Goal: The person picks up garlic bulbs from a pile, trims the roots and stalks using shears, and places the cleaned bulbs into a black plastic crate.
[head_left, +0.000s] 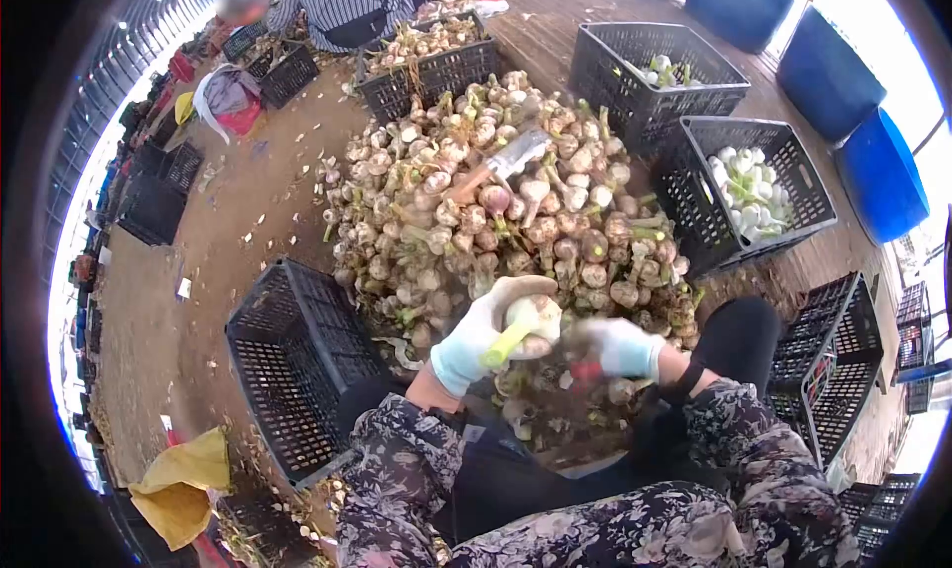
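My left hand (496, 335), in a pale glove, is wrapped round a garlic bulb (535, 316) whose cut green stem points down and to the left. Close beside it on the right is my gloved right hand (625, 348), its fingers closed and blurred by motion. Something small and red (587, 371) shows at those fingers, too smeared to name. Before both hands spreads a big heap of garlic bulbs (476, 221), many with soil and stems on. A cleaver (518, 152) with a wooden handle lies on top of the heap.
Black crates holding peeled white bulbs (749, 193) stand at the right. A black crate (288, 370) is tilted by my left knee, another (828, 360) stands by my right. A person in a striped top (337, 7) sits beyond the heap. Blue barrels (883, 176) line the right side.
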A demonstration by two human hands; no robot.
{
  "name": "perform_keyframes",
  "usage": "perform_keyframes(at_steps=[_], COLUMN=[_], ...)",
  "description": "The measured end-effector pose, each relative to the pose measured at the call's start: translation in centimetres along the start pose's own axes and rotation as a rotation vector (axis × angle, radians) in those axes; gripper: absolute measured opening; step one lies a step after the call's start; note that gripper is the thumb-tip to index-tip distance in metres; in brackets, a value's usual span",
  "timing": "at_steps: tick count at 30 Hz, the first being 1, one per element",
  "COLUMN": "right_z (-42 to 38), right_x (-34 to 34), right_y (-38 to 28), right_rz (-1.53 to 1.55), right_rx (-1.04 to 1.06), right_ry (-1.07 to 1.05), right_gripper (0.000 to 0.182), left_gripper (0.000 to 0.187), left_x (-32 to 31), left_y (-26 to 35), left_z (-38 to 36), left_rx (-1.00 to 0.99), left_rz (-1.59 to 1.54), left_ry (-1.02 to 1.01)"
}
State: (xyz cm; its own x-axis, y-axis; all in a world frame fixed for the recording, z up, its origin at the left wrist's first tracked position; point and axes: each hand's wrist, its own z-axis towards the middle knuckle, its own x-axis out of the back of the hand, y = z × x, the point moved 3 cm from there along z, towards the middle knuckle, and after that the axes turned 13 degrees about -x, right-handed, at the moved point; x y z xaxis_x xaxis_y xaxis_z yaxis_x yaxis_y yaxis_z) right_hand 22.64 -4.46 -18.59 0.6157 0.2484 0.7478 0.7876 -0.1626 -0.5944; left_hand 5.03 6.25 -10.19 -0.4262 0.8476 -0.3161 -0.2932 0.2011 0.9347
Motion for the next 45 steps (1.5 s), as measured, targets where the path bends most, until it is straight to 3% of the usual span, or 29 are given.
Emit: perform_keyframes(at_steps=[2, 4, 6, 7, 8, 10, 11, 12, 14, 15, 18, 19, 20, 22, 23, 26, 27, 30, 31, 32, 35, 36, 38, 40, 42, 45], right_z=[1.4, 1.5, 1.7, 1.9, 1.7, 1.2, 1.6, 1.6, 1.2, 1.2, 1.6, 1.5, 1.7, 1.4, 1.5, 2.1, 2.1, 0.4, 0.5, 0.3, -0.4, -0.7, 0.0, 0.8, 0.8, 0.0], right_x=[3.9, 6.4, 7.0, 7.2, 7.9, 9.2, 8.5, 8.7, 9.1, 8.4, 7.4, 7.7, 7.4, 8.0, 7.6, 6.8, 6.4, 6.6, 6.2, 6.4, 6.2, 6.3, 5.9, 6.1, 5.1, 5.3], right_y=[-1.3, -3.8, -5.5, -5.9, -5.9, -4.4, -2.9, -3.2, -4.8, -5.5, -4.5, -4.0, -3.4, -4.7, -5.1, -2.6, -2.6, -3.3, -3.0, -4.0, -5.8, -6.2, -4.7, -2.0, -0.8, -2.6], right_rz=[0.633, 0.864, 0.633, 0.473, 0.474, 0.834, 1.128, 1.125, 0.448, 0.400, 0.866, 0.853, 1.151, 0.762, 0.681, 0.699, 0.988, 1.246, 0.980, 0.725, 0.391, 0.410, 0.272, 0.352, 1.253, 1.318], right_rx=[-0.304, -0.138, -0.028, 0.180, 0.183, -0.232, -0.182, -0.181, 0.007, 0.053, -0.147, -0.280, -0.250, -0.136, -0.176, -0.204, -0.256, -0.315, -0.343, -0.235, -0.138, -0.166, -0.090, -0.365, -0.171, -0.093], right_ry=[-0.034, 0.067, -0.031, 0.092, 0.096, -0.009, -0.054, -0.054, 0.157, 0.137, -0.079, -0.029, -0.115, -0.047, -0.021, 0.050, 0.013, -0.022, 0.048, 0.155, 0.382, 0.287, 0.370, 0.306, 0.065, -0.050], right_gripper=[0.040, 0.044, 0.044, 0.043, 0.043, 0.042, 0.040, 0.040, 0.035, 0.033, 0.030, 0.026, 0.027, 0.030, 0.033, 0.035, 0.036, 0.037, 0.036, 0.033, 0.021, 0.021, 0.024, 0.023, 0.027, 0.035], left_gripper=[0.067, 0.072, 0.077, 0.074, 0.072, 0.067, 0.068, 0.068, 0.067, 0.068, 0.073, 0.072, 0.072, 0.067, 0.063, 0.050, 0.047, 0.043, 0.044, 0.044, 0.046, 0.047, 0.051, 0.069, 0.075, 0.075], left_x=[-0.2, -0.6, -0.5, -0.2, 0.0, -0.2, -0.3, -0.3, -0.3, -0.4, -0.1, 0.2, 0.4, 0.2, 0.1, 0.7, 0.6, 0.2, 0.2, 0.2, 0.1, 0.2, 0.8, 0.7, 1.2, 0.7], left_y=[-0.5, -0.5, -0.4, -0.4, -0.3, 0.1, 0.1, -0.1, -0.8, -0.9, -1.2, -1.6, -1.8, -1.8, -1.9, -2.4, -2.1, -1.8, -2.0, -2.1, -2.0, -1.9, -2.5, -2.7, -3.3, -3.7], left_z=[0.0, 0.4, 0.6, 0.5, 0.4, 0.3, 0.4, 0.5, 0.6, 0.7, 0.7, 0.7, 0.9, 1.0, 0.9, 0.9, 1.0, 1.2, 1.3, 1.5, 1.5, 1.3, 0.7, 0.6, 0.5, 0.9], left_rx=[0.074, 0.050, 0.016, 0.011, 0.006, 0.006, 0.056, 0.107, 0.075, 0.102, 0.146, 0.136, 0.125, 0.148, 0.174, 0.149, 0.133, 0.108, 0.100, 0.089, 0.128, 0.141, 0.166, 0.216, 0.225, 0.152], left_rz=[-0.097, -0.008, 0.083, 0.108, 0.132, 0.162, 0.061, -0.042, 0.025, 0.012, -0.036, 0.016, 0.066, 0.015, -0.033, -0.026, -0.033, -0.020, 0.041, 0.104, 0.097, 0.095, 0.124, -0.120, -0.103, -0.125], left_ry=[0.066, 0.086, 0.102, 0.041, -0.020, -0.023, 0.029, 0.081, 0.077, 0.085, 0.098, 0.085, 0.074, 0.103, 0.129, 0.102, 0.128, 0.199, 0.196, 0.189, 0.165, 0.144, 0.095, 0.103, 0.123, 0.112])
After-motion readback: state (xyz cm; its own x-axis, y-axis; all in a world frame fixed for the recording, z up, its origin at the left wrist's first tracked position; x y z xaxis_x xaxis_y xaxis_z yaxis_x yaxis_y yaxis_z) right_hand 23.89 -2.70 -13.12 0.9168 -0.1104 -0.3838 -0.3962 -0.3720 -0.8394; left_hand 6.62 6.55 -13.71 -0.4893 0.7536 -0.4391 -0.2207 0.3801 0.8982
